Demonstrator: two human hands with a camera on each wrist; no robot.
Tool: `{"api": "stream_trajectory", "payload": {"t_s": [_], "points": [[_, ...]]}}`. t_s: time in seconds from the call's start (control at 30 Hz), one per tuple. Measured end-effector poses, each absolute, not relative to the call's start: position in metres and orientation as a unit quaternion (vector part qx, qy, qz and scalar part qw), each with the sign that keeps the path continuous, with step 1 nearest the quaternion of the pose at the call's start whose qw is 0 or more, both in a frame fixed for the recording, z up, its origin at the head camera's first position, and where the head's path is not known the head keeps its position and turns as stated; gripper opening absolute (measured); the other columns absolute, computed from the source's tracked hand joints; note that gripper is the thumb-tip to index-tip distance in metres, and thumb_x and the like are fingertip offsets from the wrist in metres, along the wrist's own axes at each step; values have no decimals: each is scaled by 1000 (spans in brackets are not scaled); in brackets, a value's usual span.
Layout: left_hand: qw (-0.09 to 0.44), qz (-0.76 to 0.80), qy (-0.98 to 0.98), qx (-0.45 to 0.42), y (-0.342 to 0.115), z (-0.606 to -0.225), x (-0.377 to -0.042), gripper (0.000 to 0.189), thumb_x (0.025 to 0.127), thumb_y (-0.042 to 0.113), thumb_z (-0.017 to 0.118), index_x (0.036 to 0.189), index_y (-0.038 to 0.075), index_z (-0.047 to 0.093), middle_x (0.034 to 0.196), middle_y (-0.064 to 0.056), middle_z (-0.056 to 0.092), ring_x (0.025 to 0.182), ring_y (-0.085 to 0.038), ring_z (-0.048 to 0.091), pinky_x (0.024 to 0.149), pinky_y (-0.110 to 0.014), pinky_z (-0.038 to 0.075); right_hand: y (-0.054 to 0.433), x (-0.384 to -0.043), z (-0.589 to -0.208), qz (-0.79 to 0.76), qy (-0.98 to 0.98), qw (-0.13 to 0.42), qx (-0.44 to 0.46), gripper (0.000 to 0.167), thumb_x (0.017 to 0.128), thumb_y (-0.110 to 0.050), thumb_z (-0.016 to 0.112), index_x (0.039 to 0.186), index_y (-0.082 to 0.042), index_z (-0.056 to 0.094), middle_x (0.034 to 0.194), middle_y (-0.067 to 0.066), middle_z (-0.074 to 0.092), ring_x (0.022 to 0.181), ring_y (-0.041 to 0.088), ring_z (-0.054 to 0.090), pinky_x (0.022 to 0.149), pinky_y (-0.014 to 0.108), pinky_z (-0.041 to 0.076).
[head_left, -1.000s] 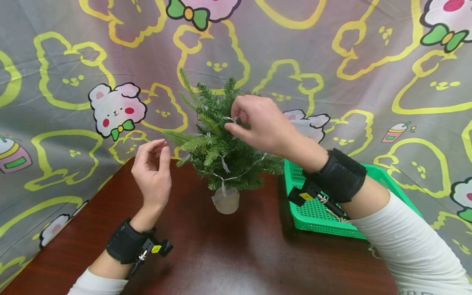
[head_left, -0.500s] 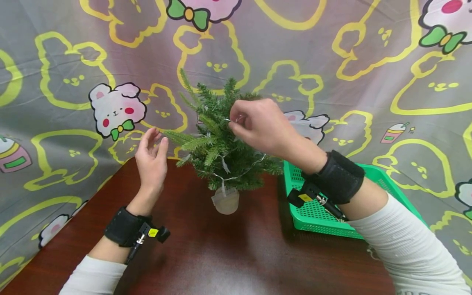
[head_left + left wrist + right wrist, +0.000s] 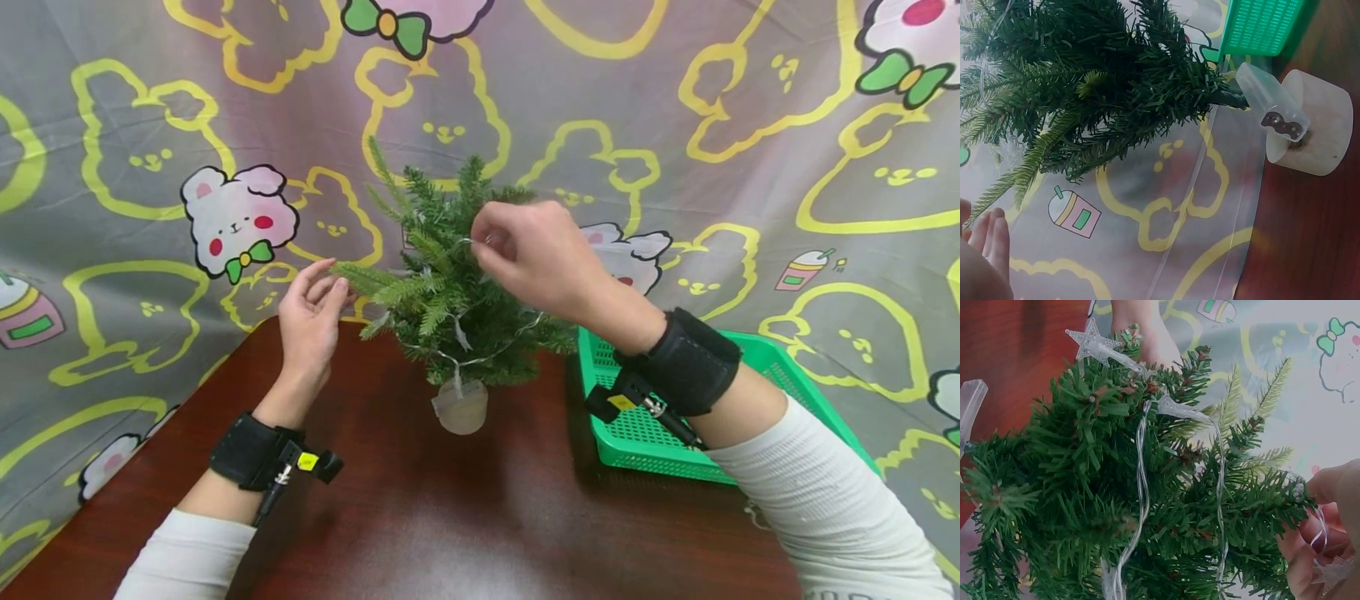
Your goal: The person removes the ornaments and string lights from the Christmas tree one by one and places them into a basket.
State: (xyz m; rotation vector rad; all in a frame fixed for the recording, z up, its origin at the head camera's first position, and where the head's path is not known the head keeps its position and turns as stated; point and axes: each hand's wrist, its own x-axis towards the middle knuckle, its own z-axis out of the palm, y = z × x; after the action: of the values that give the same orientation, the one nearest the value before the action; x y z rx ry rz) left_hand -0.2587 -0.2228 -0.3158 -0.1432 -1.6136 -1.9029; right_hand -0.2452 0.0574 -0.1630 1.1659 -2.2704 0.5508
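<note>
A small artificial Christmas tree (image 3: 450, 292) stands upright on a pale round base (image 3: 463, 408). Clear wire string lights (image 3: 1141, 481) with star-shaped covers (image 3: 1093, 345) are draped over its branches. My right hand (image 3: 536, 254) is at the tree's upper right, pinching the string lights' wire; in the right wrist view, a loop of it and a star show at the curled fingers. To the left, my left hand (image 3: 309, 321) has its fingertips right at the end of a light-green branch (image 3: 997, 194), fingers loosely bent. A clear battery case (image 3: 1272, 103) leans against the base.
A green perforated plastic basket (image 3: 660, 475) sits on the right side of the dark wooden table (image 3: 420, 533), under my right forearm. Behind the tree hangs a grey curtain (image 3: 300, 100) with cartoon prints.
My left hand has risen and moved right slightly, bringing its fingertips to the left branch's tip. My right hand has dipped slightly, still pinching the string lights near the same branch.
</note>
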Motion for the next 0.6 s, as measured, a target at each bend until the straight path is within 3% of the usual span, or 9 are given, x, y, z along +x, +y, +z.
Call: {"api": "stream_trajectory", "payload": {"t_s": [0.13,0.33,0.6], "points": [[335,-725,-599,-66,-223,-317,-257,34,94,10,65,126,2,57,96,-1,72,84,-13,71,79,-19,58,59,-248,-165,207,-839,264,429,12,94,-9,58,96,-7,69,85,7,73,74,17,68,74,31,55],[349,-734,-577,-80,-221,-321,-251,24,94,5,65,117,7,59,89,-5,71,76,-14,69,76,-22,58,64,-251,-166,228,-842,251,421,13,96,-6,56,99,-4,68,91,11,74,81,20,72,77,34,57],[377,-724,-565,-123,-214,-321,-240,20,93,0,64,109,9,58,84,-3,67,75,-12,67,74,-23,58,72,-253,-170,225,-840,265,416,16,97,-5,52,103,-3,67,91,11,72,70,21,63,70,35,51]]}}
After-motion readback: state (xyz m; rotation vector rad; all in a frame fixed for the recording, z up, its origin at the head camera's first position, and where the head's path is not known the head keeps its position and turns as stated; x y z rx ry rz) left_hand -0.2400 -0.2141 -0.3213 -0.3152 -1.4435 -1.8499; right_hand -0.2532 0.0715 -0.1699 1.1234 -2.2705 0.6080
